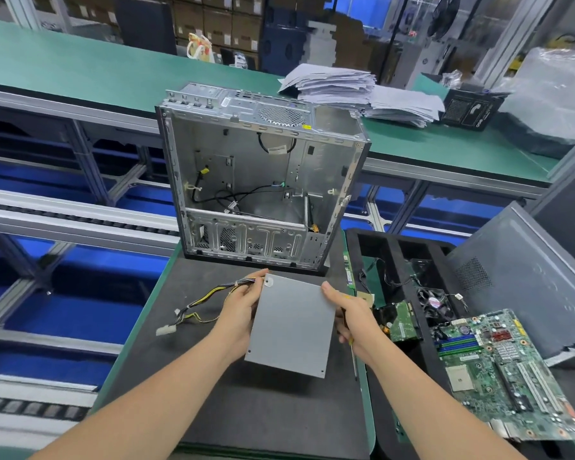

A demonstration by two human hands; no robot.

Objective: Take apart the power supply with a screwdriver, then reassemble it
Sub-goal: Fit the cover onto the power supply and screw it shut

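Note:
The grey metal power supply [292, 325] is held above the dark mat, its flat side facing me. My left hand [243, 307] grips its left edge, near where the yellow and black cable bundle [210, 298] comes out and trails left to white connectors. My right hand [349, 313] grips the right edge and also holds a screwdriver [353, 355], whose thin shaft points down past the box. The underside of the power supply is hidden.
An open, stripped computer case [263, 180] stands upright just behind the mat [246, 410]. To the right lie a black tray [392, 250] with a fan, a green motherboard [508, 370] and a grey side panel [525, 277]. Paper stacks [339, 84] sit on the far bench.

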